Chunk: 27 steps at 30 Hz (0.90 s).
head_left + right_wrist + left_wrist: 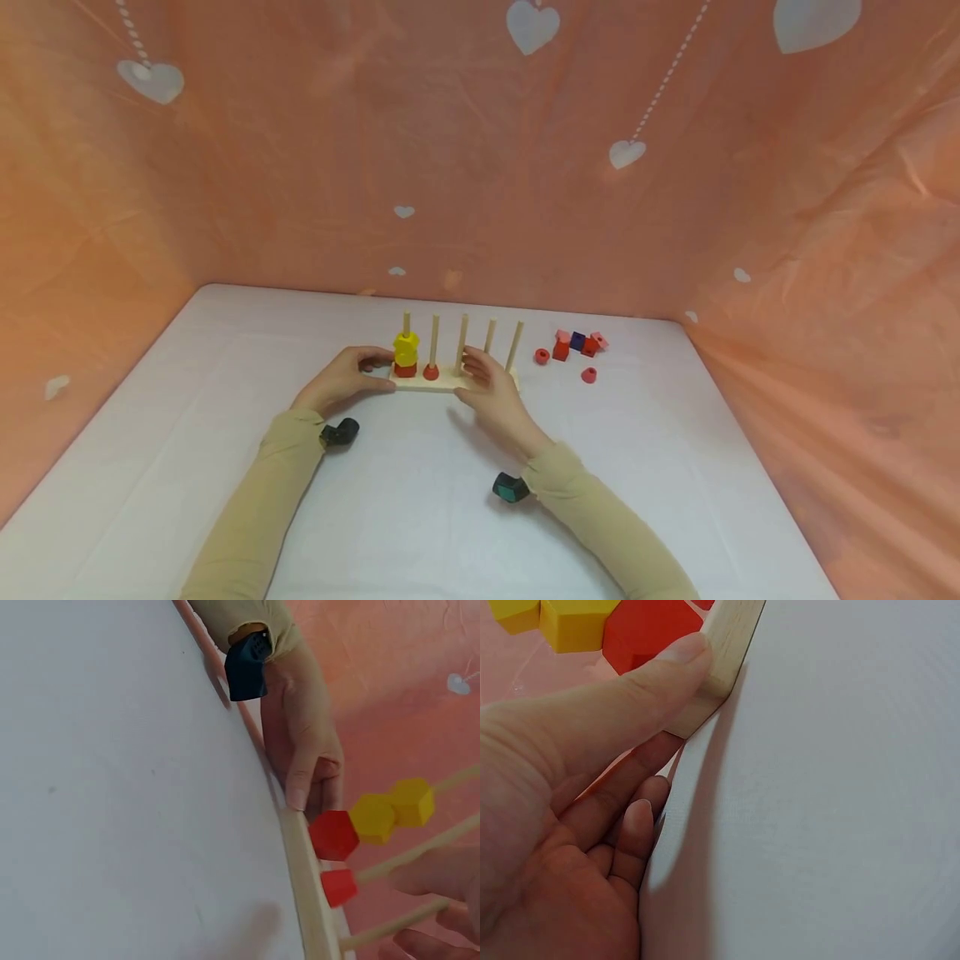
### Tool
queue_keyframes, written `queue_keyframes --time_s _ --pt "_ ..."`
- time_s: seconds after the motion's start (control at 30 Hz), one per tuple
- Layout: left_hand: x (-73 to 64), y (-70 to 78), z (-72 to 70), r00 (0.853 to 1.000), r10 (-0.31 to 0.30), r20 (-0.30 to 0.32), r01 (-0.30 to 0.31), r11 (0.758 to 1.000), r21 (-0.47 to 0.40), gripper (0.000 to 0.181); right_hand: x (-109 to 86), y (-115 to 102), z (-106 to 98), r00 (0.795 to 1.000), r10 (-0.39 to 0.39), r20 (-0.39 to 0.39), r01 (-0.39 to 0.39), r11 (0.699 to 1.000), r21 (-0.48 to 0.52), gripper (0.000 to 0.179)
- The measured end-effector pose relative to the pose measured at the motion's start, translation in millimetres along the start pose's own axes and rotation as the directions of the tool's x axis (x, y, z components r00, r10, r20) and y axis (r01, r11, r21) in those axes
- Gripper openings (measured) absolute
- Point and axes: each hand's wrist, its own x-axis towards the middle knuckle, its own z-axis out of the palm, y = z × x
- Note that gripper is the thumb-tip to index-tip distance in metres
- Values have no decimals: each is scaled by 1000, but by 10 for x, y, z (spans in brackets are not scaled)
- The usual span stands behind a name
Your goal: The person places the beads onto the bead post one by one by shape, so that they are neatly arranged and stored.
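Observation:
A wooden stacking board (pixel 426 386) with several upright pegs stands on the table. Its leftmost peg bears yellow blocks (pixel 406 350) above a red block (pixel 334 835). One small red bead (pixel 431 373) sits at the foot of the second peg. My left hand (pixel 343 377) holds the board's left end, the thumb on the front edge and fingers behind, partly hidden in the left wrist view. Over the board's right half, my right hand (pixel 495 402) has its fingers loosely bent by the middle pegs, with nothing seen in them.
To the right of the board lie loose pieces: a red ring-like bead (pixel 542 357), a red block (pixel 561 351), a dark blue block (pixel 577 341), a pink piece (pixel 598 341) and a pinkish-red bead (pixel 589 375). An orange curtain (pixel 480 167) with white hearts surrounds the white table (pixel 420 500).

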Motion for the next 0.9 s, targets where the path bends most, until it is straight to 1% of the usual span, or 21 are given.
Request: queue_keyframes --time_s 0.13,0.2,0.23,0.4,0.43,0.47,0.5,0.57,0.67,0.7,0.77,0.8,0.9 --pt "-3 -10 8 1000 -4 3 4 1000 -9 63 -147 -206 -169 999 -8 42 7 1000 26 56" --pt "-8 -13 9 1000 -1 7 1 1000 -9 64 -198 -240 -263 999 5 49 -5 1000 16 54" --pt "-10 -11 9 1000 -1 6 2 1000 -11 64 -215 -219 -316 999 -15 46 14 1000 1 52" --pt "-14 3 8 1000 -12 1 12 1000 -9 64 -302 -252 -589 1000 -24 11 25 997 -79 48" --pt "-13 6 10 1000 -15 -1 15 1000 -10 64 -319 -255 -647 1000 -25 2 25 996 -91 47" --pt "-13 7 11 1000 -18 -1 18 1000 -9 64 -343 -294 -703 1000 -2 -5 2 996 -92 47" --pt "-12 8 13 1000 -20 0 20 1000 -9 64 -361 -292 -764 1000 0 -13 -2 996 -92 47" --pt "-11 8 17 1000 -20 0 20 1000 -5 65 -391 -269 -891 999 -3 -33 0 996 -90 47" --pt "-7 6 20 1000 -20 2 20 1000 -3 65 -412 -106 -1096 996 -40 -80 32 994 -107 47" --pt "-5 6 20 1000 -22 3 22 1000 -1 65 -422 -89 -1156 994 -49 -96 38 993 -111 47" --pt "0 5 20 1000 -20 2 20 1000 4 65 -436 15 -1285 990 -59 -130 42 991 -130 47" --pt "1 6 20 1000 -20 1 20 1000 5 65 -446 62 -1344 987 -66 -148 43 988 -151 46" --pt "3 7 18 1000 -15 0 15 1000 9 64 -484 112 -1495 979 -50 -195 18 987 -161 47"
